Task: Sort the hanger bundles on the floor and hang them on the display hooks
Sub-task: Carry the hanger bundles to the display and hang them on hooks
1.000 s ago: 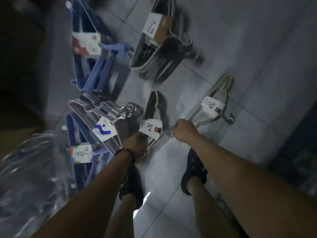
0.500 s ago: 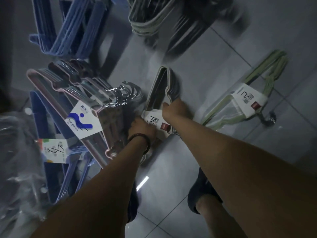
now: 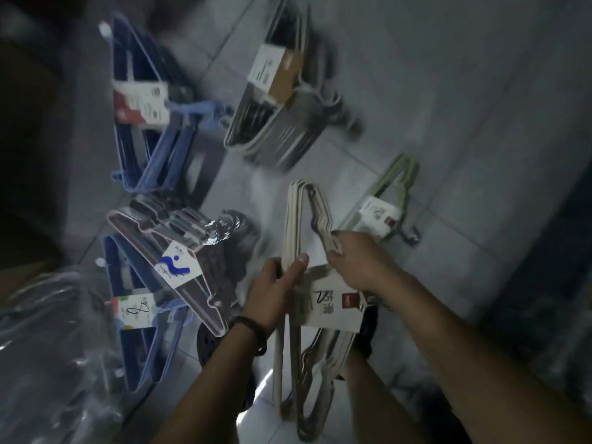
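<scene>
A bundle of cream hangers (image 3: 296, 219) with a white paper label is lifted off the grey tile floor, held in both hands. My left hand (image 3: 272, 290) grips its straight bar, thumb over the front. My right hand (image 3: 355, 261) holds the curved shoulder side above the label. Other bundles lie on the floor: pale green hangers (image 3: 389, 200) to the right, pink-rimmed chrome-hooked hangers (image 3: 173, 251) to the left, blue hangers (image 3: 150, 123) at far left, and grey-white hangers (image 3: 272, 123) at the top centre. No display hooks are in view.
A second blue hanger bundle (image 3: 137, 318) lies at lower left beside crinkled clear plastic wrap (image 3: 48, 347). My dark shoes (image 3: 211, 341) stand on the tiles below my hands. A dark wall or shelf edge fills the far left; another dark mass sits at right.
Both hands have lifted the cream hanger bundle off the floor and turned it upright toward me. The view has pulled back, showing more of the far bundles.
</scene>
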Demonstrator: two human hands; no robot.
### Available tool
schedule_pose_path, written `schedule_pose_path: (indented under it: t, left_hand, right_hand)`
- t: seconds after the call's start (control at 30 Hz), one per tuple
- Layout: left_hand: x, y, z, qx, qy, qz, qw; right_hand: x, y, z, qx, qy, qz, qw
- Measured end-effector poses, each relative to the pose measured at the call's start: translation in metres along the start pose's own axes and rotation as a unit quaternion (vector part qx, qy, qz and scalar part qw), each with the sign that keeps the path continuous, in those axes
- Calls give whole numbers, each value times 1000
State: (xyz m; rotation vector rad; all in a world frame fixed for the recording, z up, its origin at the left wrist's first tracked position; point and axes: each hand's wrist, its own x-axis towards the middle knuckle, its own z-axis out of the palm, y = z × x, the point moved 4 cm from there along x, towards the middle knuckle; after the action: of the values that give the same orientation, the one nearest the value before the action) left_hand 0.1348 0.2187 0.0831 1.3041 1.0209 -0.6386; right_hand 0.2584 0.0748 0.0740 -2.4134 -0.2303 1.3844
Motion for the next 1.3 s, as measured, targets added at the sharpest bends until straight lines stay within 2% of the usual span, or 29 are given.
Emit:
schedule_pose_path:
  t: [0.13, 0.2, 0.3, 0.43, 0.57, 0.7, 0.9, 1.07, 1.23, 1.3]
  left_hand:
    - [-125, 100, 8, 18, 47, 121, 991]
    - [-190, 149, 12, 40, 47, 173, 983]
    - [-286, 213, 23, 57, -4, 245, 968]
    - [-406, 284, 43, 112, -96, 351, 925]
    - [-516, 314, 84, 128, -188, 390, 892]
    - [-614, 314, 142, 112, -290, 377, 873]
    - [-756, 277, 242, 139, -382, 441, 800]
    - [-861, 222, 312, 210, -425, 484, 735]
    - [-930, 172, 363, 179, -506, 455, 710]
    - [-949, 158, 381, 198, -527, 468, 682]
  right_hand:
    - [-139, -49, -85, 20, 10, -5, 1000]
    - [-211, -74, -129, 34, 58, -5, 998]
    - [-323, -104, -184, 72, 159, 10, 985]
    - [-474, -131, -230, 143, 317, 11, 937]
    - [-616, -130, -237, 170, 488, 34, 855]
    - [-738, -116, -231, 130, 608, 92, 778]
    - [-895, -59, -215, 88, 719, 154, 672]
    - [-1003, -4, -175, 107, 755, 242, 600]
    - [-1083, 26, -126, 137, 785, 289, 530]
    - [-1106, 33, -110, 134, 785, 321, 512]
